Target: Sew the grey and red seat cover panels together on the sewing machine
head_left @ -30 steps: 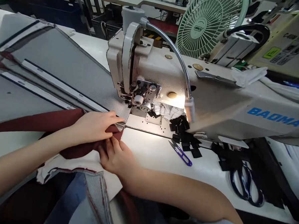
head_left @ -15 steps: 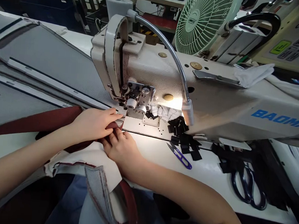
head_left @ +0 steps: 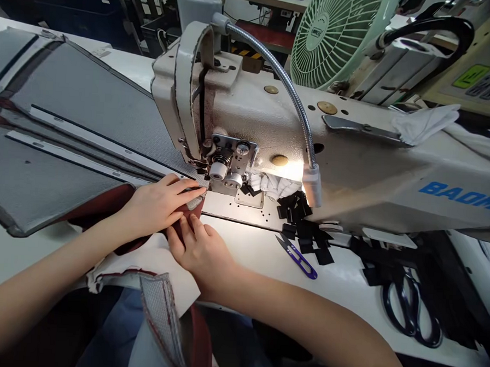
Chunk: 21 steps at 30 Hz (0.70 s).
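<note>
My left hand (head_left: pixel 157 205) lies over a grey and maroon fabric piece (head_left: pixel 104 124), its fingers stretched flat and pointing toward the presser foot area of the sewing machine (head_left: pixel 223 174). Close below it, my right hand (head_left: pixel 202 252) has its fingers bent at the maroon edge (head_left: pixel 196 207) of the same piece, thumb and forefinger at the cloth. White strips with dark edging run along the grey part at left. The white and maroon near end of the piece hangs down over my lap. The needle itself is hidden behind the machine head.
Purple thread snips (head_left: pixel 296 256) lie right of my hands, beside black fabric tabs (head_left: pixel 308 233). Large dark-handled scissors (head_left: pixel 413 313) lie farther right. A flexible lamp (head_left: pixel 312 184) lights the machine bed. A green fan (head_left: pixel 330 37) stands behind, and a white cloth (head_left: pixel 426 124) rests on the machine arm.
The grey fabric at left has spread and shifted, showing more of its far-left end and less maroon edge. Both hands stay near the machine foot, with slight movement. The view has shifted slightly.
</note>
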Available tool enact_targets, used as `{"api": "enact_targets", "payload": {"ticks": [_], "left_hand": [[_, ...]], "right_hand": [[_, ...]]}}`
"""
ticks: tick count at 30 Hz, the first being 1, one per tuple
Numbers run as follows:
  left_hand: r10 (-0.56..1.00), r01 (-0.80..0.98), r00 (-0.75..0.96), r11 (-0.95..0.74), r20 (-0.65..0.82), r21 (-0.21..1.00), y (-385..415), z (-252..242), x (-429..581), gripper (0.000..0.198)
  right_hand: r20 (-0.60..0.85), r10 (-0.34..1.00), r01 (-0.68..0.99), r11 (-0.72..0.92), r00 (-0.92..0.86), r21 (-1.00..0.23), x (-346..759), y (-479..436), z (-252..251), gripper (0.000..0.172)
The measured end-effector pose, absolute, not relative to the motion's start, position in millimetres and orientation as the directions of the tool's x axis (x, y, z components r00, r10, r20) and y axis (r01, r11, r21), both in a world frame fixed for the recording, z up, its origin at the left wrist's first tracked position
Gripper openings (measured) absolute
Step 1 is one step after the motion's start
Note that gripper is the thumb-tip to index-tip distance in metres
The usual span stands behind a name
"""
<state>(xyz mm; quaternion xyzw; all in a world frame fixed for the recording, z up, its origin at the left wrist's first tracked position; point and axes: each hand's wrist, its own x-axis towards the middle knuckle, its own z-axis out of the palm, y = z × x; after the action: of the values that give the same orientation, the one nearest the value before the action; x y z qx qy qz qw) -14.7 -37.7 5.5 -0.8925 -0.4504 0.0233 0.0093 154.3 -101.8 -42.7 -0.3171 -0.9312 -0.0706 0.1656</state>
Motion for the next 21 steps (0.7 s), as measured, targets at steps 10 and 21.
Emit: {"api": "enact_targets", "payload": {"ticks": [10, 21], "left_hand": [[0.814, 0.814, 0.579, -0.580, -0.036, -0.024, -37, 7, -10, 0.051], [0.782, 0.766, 0.619, -0.622, -0.076, -0.160, -42, 1, -12, 0.052]], "right_hand": [[0.423, 0.542, 0.623, 0.779, -0.726, 0.072, 155, -107, -60, 0.032], [0.352, 0.564, 0.617, 0.785, -0.747, 0.052, 159, -109, -50, 0.036]]}}
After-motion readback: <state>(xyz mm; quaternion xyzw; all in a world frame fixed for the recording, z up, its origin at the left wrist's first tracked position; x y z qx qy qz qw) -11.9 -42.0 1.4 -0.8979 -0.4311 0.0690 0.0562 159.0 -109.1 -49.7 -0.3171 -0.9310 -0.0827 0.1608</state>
